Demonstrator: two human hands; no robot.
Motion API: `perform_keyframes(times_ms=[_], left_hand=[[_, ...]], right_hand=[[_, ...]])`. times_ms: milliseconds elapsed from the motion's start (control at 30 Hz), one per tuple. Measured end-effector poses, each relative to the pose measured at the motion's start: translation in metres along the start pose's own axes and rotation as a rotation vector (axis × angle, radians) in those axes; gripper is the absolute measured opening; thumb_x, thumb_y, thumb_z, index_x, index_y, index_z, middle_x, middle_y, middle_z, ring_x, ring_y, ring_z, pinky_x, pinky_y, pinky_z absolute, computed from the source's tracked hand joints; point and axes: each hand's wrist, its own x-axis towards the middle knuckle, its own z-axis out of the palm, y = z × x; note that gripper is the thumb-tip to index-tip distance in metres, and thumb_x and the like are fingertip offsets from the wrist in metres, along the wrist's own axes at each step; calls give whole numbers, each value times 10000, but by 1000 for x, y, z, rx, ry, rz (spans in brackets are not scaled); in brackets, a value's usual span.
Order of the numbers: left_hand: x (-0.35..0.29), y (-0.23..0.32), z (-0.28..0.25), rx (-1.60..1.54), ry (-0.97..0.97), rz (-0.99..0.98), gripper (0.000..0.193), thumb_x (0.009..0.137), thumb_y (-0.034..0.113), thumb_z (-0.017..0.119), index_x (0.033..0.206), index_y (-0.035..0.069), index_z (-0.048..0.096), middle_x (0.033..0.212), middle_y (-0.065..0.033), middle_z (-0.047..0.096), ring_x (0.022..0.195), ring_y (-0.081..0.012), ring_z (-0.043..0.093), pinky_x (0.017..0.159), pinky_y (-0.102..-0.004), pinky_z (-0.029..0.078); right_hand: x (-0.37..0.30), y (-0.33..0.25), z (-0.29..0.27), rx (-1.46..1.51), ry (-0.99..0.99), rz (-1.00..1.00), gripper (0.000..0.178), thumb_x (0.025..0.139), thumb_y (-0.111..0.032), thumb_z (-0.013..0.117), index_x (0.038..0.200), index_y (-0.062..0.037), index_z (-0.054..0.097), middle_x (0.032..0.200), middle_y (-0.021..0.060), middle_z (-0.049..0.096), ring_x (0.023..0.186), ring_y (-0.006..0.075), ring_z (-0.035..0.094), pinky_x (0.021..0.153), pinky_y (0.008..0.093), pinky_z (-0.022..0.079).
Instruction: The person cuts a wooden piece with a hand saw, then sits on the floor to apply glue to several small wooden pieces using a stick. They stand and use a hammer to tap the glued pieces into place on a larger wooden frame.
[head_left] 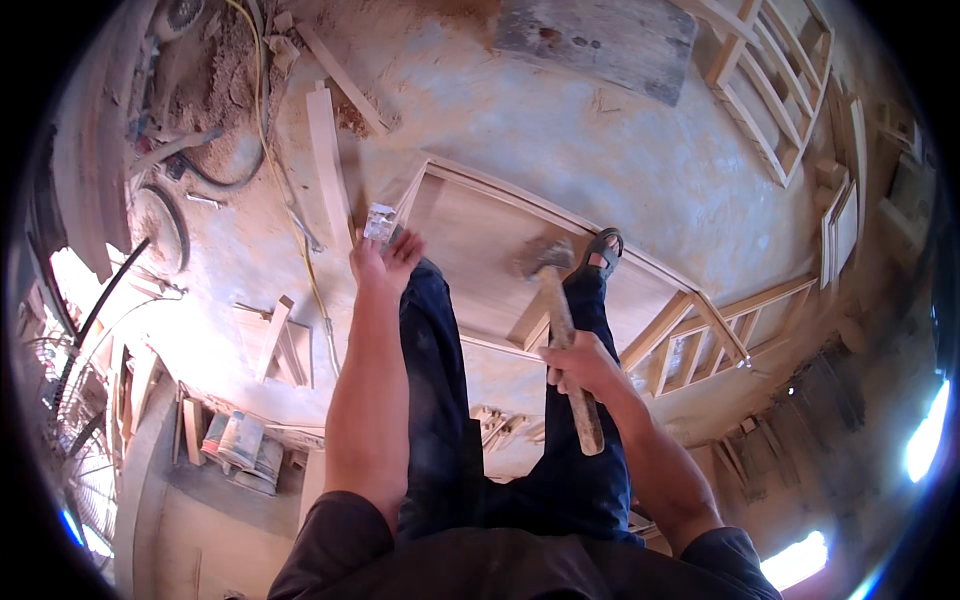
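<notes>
My right hand (583, 364) is wrapped round the wooden handle of a hammer (583, 415). The hammer's head points away from me, smeared by motion, above a light wooden frame with a flat panel (480, 225) lying on the floor. My left hand (388, 258) is near the frame's left corner, above my left knee. At its fingertips is a small shiny, silvery piece (380, 222), like a clear packet; its kind is hard to make out. My right foot in a sandal (603, 250) rests by the frame's far rail.
Loose wooden strips (328, 150) lie left of the frame, beside a yellow hose (318, 290). A grey board (600, 45) lies on the far floor. Slatted wooden frames (770, 85) stand at the far right, with another (700, 345) nearer. Sawdust (215, 85) is heaped at far left.
</notes>
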Motion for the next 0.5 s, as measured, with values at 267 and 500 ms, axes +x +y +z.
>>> perform_keyframes(times_ms=[267,500], left_hand=[[-149,-34,-41,453,-138,140,427,1018,452,540,996,29,591,870,-124,631,834,-287,652,853,-484,541],[-460,-101,130,445,-1351,207,433,1033,419,538,761,87,488,658,-62,496,605,-238,505,1052,-613,441]], right_hand=[[-72,122,-88,1072,91,78,250,941,-297,698,855,-112,555,674,34,565,526,190,574,497,374,510],[-146,230,-156,1191,46,-58,276,936,-326,692,844,-107,552,680,54,568,537,248,585,520,414,523]])
